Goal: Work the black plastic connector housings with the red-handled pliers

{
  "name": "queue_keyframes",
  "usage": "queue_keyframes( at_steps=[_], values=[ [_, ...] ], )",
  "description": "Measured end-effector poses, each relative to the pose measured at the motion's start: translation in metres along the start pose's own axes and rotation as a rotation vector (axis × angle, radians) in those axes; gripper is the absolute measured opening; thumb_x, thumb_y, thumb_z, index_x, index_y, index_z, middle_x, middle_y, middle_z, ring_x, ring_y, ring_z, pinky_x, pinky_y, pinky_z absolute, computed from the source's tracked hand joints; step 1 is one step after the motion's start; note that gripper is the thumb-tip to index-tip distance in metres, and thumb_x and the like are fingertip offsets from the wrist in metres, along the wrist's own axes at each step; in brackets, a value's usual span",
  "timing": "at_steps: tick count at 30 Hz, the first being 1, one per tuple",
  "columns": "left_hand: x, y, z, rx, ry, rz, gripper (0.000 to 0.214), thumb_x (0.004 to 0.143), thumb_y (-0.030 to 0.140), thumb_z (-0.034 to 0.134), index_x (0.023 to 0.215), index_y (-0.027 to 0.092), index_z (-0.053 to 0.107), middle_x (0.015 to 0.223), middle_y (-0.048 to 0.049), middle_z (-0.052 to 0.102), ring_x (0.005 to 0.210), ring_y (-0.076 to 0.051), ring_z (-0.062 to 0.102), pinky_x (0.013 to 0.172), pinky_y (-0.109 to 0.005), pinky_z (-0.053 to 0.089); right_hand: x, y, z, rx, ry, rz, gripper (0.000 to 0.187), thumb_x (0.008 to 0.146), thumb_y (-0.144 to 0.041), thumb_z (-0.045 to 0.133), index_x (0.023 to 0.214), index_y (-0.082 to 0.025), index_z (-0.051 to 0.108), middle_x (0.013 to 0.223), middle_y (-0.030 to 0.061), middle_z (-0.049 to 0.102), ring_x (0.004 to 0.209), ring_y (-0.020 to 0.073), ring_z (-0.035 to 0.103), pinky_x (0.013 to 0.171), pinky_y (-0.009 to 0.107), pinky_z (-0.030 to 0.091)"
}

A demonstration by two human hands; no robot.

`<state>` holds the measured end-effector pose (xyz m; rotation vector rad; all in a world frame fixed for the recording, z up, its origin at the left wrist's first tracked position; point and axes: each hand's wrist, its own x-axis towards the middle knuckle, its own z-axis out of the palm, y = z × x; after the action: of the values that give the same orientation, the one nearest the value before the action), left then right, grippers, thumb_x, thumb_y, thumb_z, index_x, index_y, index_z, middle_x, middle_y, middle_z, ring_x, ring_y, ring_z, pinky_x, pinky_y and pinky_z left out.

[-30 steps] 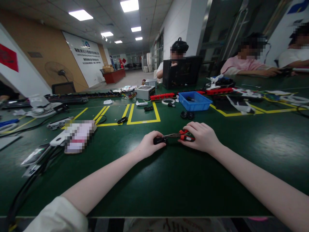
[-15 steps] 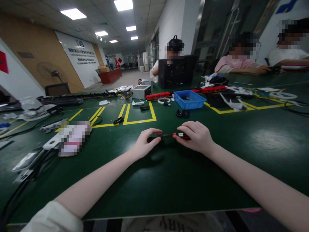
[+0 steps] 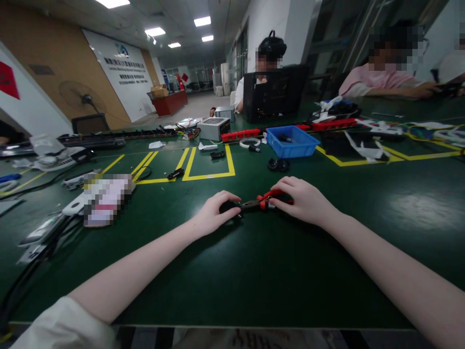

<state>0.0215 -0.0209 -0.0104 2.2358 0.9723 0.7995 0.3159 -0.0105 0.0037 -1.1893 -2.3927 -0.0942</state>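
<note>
My right hand [image 3: 307, 199] is closed around the red handles of a pair of pliers [image 3: 262, 201], whose dark jaws point left. Between the thumb and fingers of my left hand [image 3: 212, 214] is a small black part [image 3: 225, 207]. The tips of the jaws meet the right end of this part, where a little bright metal shows. Most of the part is covered by my fingers, so its kind is unclear. Both hands are low over the green table [image 3: 254, 276].
Ahead stand a blue bin [image 3: 292, 145], a coiled black cable [image 3: 278, 165] and a grey power supply unit [image 3: 215, 128]. Small black pieces lie near yellow tape marks. Cables and a phone-like device [image 3: 41, 232] lie at left. Across the table, people sit near a black computer case [image 3: 274, 92].
The pliers have turned so their side faces me, and the red handles now stand apart. My left hand has shifted slightly left. The head view has moved a little.
</note>
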Motion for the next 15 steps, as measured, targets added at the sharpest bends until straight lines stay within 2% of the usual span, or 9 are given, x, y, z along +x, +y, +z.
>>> queue_keyframes(
  at_steps=[4,7,11,15],
  values=[
    [-0.005,-0.004,-0.01,0.04,-0.053,0.009,0.027,0.098,0.034,0.051,0.117,0.021,0.062,0.118,-0.0072,0.063,0.112,-0.021,0.058,0.099,-0.038,0.047,-0.003,0.009,0.0,0.037,-0.089,-0.029,0.051,0.08,-0.061,0.064,0.114,-0.023,0.065,0.115,0.0106,0.064,0.096,0.0264,0.062,0.077,0.041,0.051],
    [-0.008,-0.005,-0.017,0.083,-0.101,0.016,0.031,0.096,0.035,0.054,0.123,0.02,0.059,0.121,-0.0076,0.061,0.113,-0.022,0.057,0.099,-0.039,0.047,-0.004,0.018,0.004,0.039,-0.125,-0.034,0.061,0.078,-0.064,0.064,0.123,-0.023,0.062,0.119,0.0118,0.064,0.098,0.0279,0.062,0.08,0.043,0.051],
    [-0.006,-0.003,-0.018,0.162,-0.151,0.083,0.035,0.091,0.035,0.063,0.122,0.019,0.059,0.124,-0.0088,0.06,0.117,-0.023,0.055,0.103,-0.042,0.045,0.0,0.028,0.008,0.042,-0.175,-0.057,0.063,0.082,-0.063,0.059,0.128,-0.02,0.059,0.119,0.0132,0.064,0.101,0.0285,0.062,0.082,0.043,0.051],
    [-0.004,-0.003,-0.018,0.225,-0.154,0.107,0.03,0.093,0.03,0.061,0.12,0.018,0.06,0.121,-0.0098,0.061,0.115,-0.023,0.057,0.099,-0.042,0.047,0.005,0.032,0.009,0.055,-0.157,-0.106,0.053,0.087,-0.058,0.055,0.122,-0.019,0.061,0.111,0.0124,0.066,0.097,0.0274,0.063,0.078,0.041,0.05]
  ],
)
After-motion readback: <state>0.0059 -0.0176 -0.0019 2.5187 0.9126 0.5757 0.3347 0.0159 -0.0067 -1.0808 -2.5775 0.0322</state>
